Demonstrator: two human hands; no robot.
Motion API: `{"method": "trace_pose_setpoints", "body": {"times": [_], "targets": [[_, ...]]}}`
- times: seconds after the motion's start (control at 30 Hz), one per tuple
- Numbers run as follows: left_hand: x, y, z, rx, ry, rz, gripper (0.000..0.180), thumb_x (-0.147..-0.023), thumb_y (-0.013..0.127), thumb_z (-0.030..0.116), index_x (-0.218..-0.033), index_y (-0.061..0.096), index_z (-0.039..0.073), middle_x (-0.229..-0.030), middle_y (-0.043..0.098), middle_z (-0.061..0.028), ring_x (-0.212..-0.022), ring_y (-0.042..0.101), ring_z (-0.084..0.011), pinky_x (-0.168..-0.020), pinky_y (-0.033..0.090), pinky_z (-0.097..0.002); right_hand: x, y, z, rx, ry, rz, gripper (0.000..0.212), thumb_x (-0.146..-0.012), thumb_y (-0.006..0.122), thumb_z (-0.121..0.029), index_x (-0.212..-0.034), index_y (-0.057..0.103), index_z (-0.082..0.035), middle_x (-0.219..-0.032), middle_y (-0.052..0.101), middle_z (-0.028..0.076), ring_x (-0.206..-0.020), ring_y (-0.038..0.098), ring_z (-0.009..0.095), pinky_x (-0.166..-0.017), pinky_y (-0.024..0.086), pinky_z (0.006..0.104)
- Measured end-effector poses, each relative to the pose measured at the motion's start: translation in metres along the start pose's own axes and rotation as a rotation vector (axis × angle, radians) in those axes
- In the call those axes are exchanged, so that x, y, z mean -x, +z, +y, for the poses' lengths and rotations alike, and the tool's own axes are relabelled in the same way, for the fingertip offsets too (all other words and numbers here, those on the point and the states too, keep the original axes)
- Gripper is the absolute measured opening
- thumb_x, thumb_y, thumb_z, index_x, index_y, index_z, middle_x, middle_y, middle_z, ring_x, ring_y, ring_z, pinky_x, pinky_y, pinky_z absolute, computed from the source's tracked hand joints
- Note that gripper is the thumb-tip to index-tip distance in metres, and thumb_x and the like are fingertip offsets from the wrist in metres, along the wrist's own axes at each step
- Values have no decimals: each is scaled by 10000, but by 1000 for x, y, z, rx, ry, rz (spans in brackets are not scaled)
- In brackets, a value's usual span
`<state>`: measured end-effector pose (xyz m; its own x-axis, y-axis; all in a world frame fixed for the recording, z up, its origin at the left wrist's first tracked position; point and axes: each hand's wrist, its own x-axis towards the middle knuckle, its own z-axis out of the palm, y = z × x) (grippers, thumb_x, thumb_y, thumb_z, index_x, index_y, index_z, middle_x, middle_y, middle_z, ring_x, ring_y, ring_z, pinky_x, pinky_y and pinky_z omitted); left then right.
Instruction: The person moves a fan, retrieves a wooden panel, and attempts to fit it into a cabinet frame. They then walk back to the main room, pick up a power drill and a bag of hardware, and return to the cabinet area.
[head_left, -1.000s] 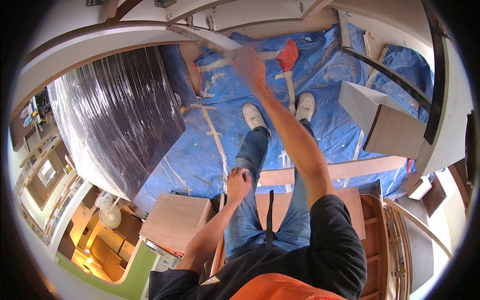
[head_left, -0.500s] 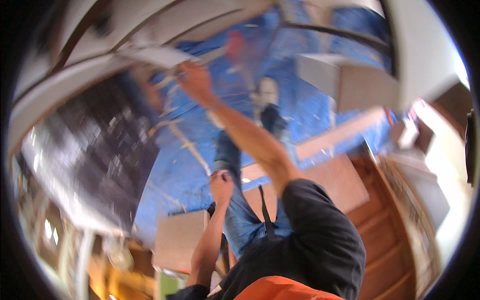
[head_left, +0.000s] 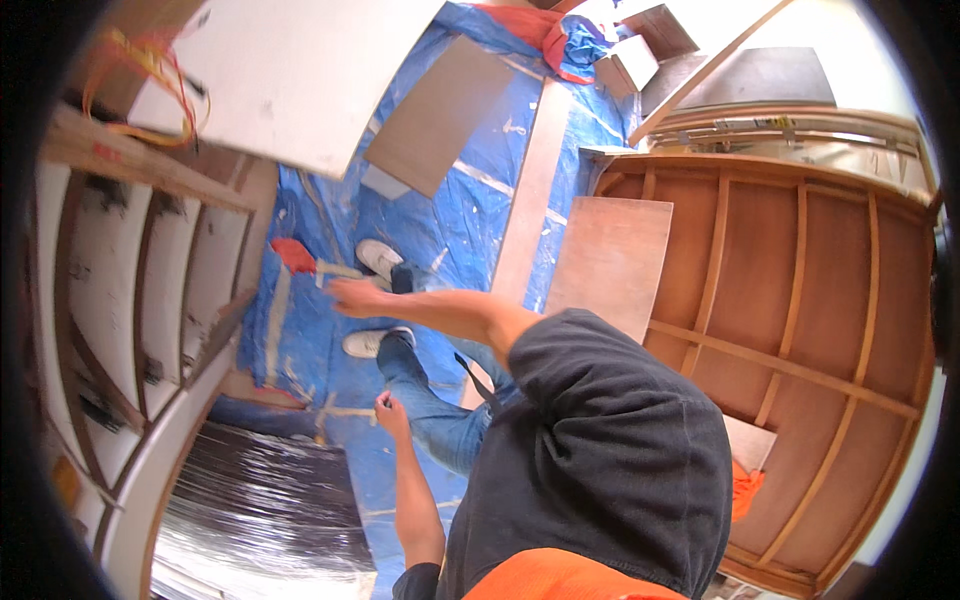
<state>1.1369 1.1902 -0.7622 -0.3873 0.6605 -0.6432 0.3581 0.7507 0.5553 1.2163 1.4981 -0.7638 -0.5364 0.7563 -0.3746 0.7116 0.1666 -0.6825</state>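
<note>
At far left, a wooden beam [head_left: 150, 165] bears a red mark too small to read. Further right, dark wrapped furniture [head_left: 275, 490] shines under clear plastic. A red scrap [head_left: 293, 255] lies on the blue sheet [head_left: 465, 228], just beyond the right hand [head_left: 356, 297], whose fingers are blurred, loosely stretched out and open above the sheet, between the white shoes [head_left: 380, 258]. Nearer the body, the left hand [head_left: 393, 412] has curled fingers; I cannot tell whether they grip something. At right stands a brown ribbed panel [head_left: 740, 270]
</note>
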Motion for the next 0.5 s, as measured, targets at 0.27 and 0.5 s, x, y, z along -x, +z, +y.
{"method": "trace_pose_setpoints", "body": {"times": [0.27,0.5], "targets": [[-42,-93,77,230,101,-113,241,-909,553,129,-1086,622,-19,-986,651,-100,-902,606,-184,-828,477,-313,353,-112,159,-109,1107,160,466,-816,625,-197,-1265,563,-89,-1240,611,208,-1157,583,382,-955,477,462],[-44,-109,128,295,27,-165,279,-892,592,177,-1128,608,29,-989,644,-67,-882,604,-165,-748,474,-313,447,-81,193,-321,1128,122,423,-772,686,-304,-1109,678,-48,-1117,671,216,-1066,630,350,-912,484,444]]}}
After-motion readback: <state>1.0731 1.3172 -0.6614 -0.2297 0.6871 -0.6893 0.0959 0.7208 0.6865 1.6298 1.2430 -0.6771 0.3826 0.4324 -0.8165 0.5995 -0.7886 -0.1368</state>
